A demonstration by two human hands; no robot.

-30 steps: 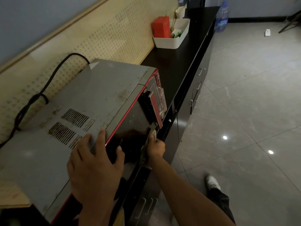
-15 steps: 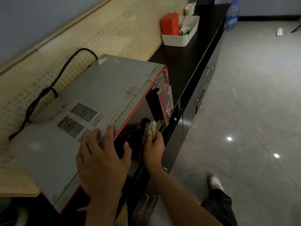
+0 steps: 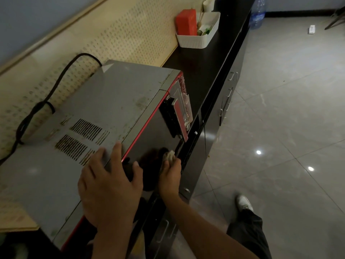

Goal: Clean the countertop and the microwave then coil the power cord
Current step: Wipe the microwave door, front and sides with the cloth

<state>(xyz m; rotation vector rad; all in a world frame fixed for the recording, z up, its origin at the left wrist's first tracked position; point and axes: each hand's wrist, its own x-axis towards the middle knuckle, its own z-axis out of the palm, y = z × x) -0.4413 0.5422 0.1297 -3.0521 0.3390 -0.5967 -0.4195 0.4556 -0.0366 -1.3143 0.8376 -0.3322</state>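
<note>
A grey microwave (image 3: 104, 113) with a red-trimmed dark glass door stands on the black countertop (image 3: 211, 58). My left hand (image 3: 110, 182) lies flat over its top front edge, fingers spread, thumb on the door. My right hand (image 3: 170, 172) presses a small pale cloth (image 3: 170, 156) against the lower part of the glass door. The black power cord (image 3: 56, 88) loops up behind the microwave along the pegboard wall and runs off at the left.
A white basket (image 3: 197, 36) with a red box and small items sits farther along the countertop. Cabinet drawers with handles line the front below. A water bottle (image 3: 258, 14) stands on the tiled floor; my shoe (image 3: 244, 202) is at the lower right.
My right hand with the cloth has slid up from the door's bottom edge onto the glass. My left hand has stayed on the microwave's top edge.
</note>
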